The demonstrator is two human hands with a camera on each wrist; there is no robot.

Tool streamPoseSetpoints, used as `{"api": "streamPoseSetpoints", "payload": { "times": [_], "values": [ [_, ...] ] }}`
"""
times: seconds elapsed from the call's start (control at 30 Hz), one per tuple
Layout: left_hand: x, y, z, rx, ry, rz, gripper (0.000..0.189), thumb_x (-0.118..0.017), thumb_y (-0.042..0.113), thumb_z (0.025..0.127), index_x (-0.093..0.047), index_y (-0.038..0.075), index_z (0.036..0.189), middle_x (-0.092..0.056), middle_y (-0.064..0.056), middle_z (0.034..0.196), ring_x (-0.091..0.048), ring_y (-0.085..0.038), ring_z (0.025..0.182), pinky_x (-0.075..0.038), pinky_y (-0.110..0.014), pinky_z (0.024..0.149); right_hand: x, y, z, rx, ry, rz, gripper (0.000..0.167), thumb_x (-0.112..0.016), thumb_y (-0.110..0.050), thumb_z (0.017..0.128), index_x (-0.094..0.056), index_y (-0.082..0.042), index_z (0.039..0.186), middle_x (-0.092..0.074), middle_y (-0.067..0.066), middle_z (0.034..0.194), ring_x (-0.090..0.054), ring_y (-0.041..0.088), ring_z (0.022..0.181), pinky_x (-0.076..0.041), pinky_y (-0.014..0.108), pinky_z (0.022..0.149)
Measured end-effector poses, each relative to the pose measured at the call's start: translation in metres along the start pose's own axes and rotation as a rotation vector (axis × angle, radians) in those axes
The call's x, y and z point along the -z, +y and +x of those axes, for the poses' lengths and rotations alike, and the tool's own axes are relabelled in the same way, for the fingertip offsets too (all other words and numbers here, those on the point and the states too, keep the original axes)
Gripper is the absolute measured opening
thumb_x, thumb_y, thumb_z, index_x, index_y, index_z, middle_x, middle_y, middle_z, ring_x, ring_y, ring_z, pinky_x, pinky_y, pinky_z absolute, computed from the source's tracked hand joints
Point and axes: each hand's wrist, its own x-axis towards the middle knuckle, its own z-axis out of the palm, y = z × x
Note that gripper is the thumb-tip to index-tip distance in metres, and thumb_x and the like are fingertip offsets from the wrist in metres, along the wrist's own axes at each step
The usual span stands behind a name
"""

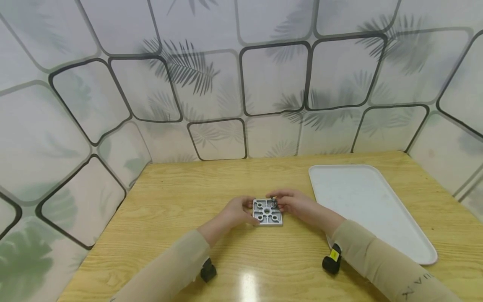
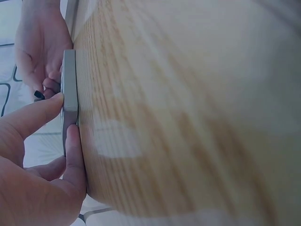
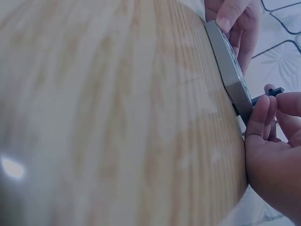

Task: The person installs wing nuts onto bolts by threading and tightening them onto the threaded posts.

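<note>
A square grey metal plate [image 1: 267,212] with several round holes lies on the wooden table. My left hand [image 1: 237,210] grips it at the left side, thumb near the front corner and fingers along the edge. At the plate's far right corner, my right hand [image 1: 292,202] pinches a small dark bolt [image 3: 276,92] between thumb and fingertips. In the right wrist view, a threaded shaft shows between the plate's face and those fingers; the fingers partly hide it. How far the shaft enters the hole, I cannot tell.
A white tray [image 1: 362,201] lies on the table to the right, beside my right forearm. The wooden table [image 1: 188,180] ends at a wall covering [image 1: 275,79] with a leaf and square pattern. Black wrist devices [image 1: 332,260] hang beneath both sleeves.
</note>
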Motion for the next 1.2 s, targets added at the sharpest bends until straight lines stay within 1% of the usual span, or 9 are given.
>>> {"api": "streamPoseSetpoints", "payload": {
  "times": [0.1,0.2,0.33,0.53,0.63,0.77,1.0,1.2],
  "values": [
    [0.000,0.001,0.000,-0.001,-0.001,-0.004,0.078,-0.087,-0.009,0.076,-0.055,-0.005,0.147,-0.067,-0.015,0.123,-0.065,-0.020,0.098,-0.058,-0.031,0.093,-0.001,-0.001,-0.001,-0.005,0.018,-0.015,0.043,-0.048,-0.004,0.104,-0.055,0.012,0.144,-0.063,0.018,0.135,-0.059,0.009,0.102,-0.055,0.020,0.088],
    [0.000,0.001,-0.001,0.006,-0.001,-0.004,0.078,-0.087,-0.008,0.077,-0.056,-0.004,0.148,-0.067,-0.015,0.123,-0.064,-0.019,0.098,-0.058,-0.030,0.092,-0.002,-0.002,-0.001,-0.007,0.037,-0.028,0.040,-0.050,-0.003,0.103,-0.057,0.011,0.141,-0.064,0.012,0.127,-0.058,0.009,0.100,-0.054,0.020,0.085],
    [0.000,0.001,0.000,0.019,0.000,-0.001,0.078,-0.088,-0.006,0.077,-0.056,-0.003,0.148,-0.067,-0.014,0.123,-0.063,-0.019,0.098,-0.057,-0.030,0.092,-0.003,-0.002,-0.001,-0.006,0.050,-0.046,0.037,-0.054,-0.003,0.102,-0.057,0.011,0.137,-0.063,0.007,0.122,-0.057,0.010,0.100,-0.053,0.020,0.084],
    [0.000,0.001,0.000,0.027,0.001,0.008,0.078,-0.089,-0.005,0.077,-0.056,-0.002,0.148,-0.067,-0.014,0.124,-0.064,-0.020,0.099,-0.057,-0.031,0.092,-0.004,-0.003,-0.002,-0.006,0.059,-0.076,0.030,-0.058,-0.006,0.103,-0.059,0.008,0.130,-0.064,0.006,0.118,-0.058,0.011,0.099,-0.053,0.021,0.085],
    [0.000,0.001,0.000,0.026,0.001,0.014,0.078,-0.089,-0.004,0.078,-0.056,-0.001,0.149,-0.067,-0.013,0.124,-0.064,-0.020,0.099,-0.056,-0.031,0.092,-0.005,-0.004,-0.002,-0.019,0.073,-0.083,0.028,-0.059,-0.006,0.103,-0.060,0.007,0.127,-0.065,0.005,0.116,-0.058,0.012,0.098,-0.053,0.022,0.085],
    [0.000,0.001,-0.001,0.022,0.000,0.019,0.079,-0.089,-0.004,0.078,-0.056,-0.001,0.149,-0.067,-0.013,0.125,-0.064,-0.020,0.100,-0.056,-0.032,0.094,-0.008,-0.004,0.001,-0.040,0.105,-0.092,0.023,-0.061,-0.005,0.101,-0.061,0.005,0.122,-0.064,0.003,0.108,-0.057,0.012,0.095,-0.052,0.022,0.082],
    [0.001,0.000,-0.001,0.002,-0.005,0.014,0.078,-0.089,-0.005,0.078,-0.056,-0.002,0.148,-0.066,-0.014,0.124,-0.063,-0.020,0.099,-0.056,-0.031,0.092,-0.014,-0.007,0.001,-0.061,0.167,-0.113,0.023,-0.065,-0.005,0.100,-0.060,0.004,0.120,-0.060,-0.001,0.098,-0.057,0.011,0.091,-0.053,0.020,0.078],
    [0.001,0.000,-0.001,0.006,-0.004,0.015,0.078,-0.089,-0.005,0.077,-0.056,-0.003,0.148,-0.067,-0.014,0.124,-0.063,-0.020,0.099,-0.055,-0.031,0.093,-0.016,-0.007,0.002,-0.050,0.194,-0.141,0.022,-0.069,-0.006,0.098,-0.061,0.004,0.116,-0.055,-0.002,0.091,-0.055,0.010,0.086,-0.052,0.019,0.073]
  ]
}}
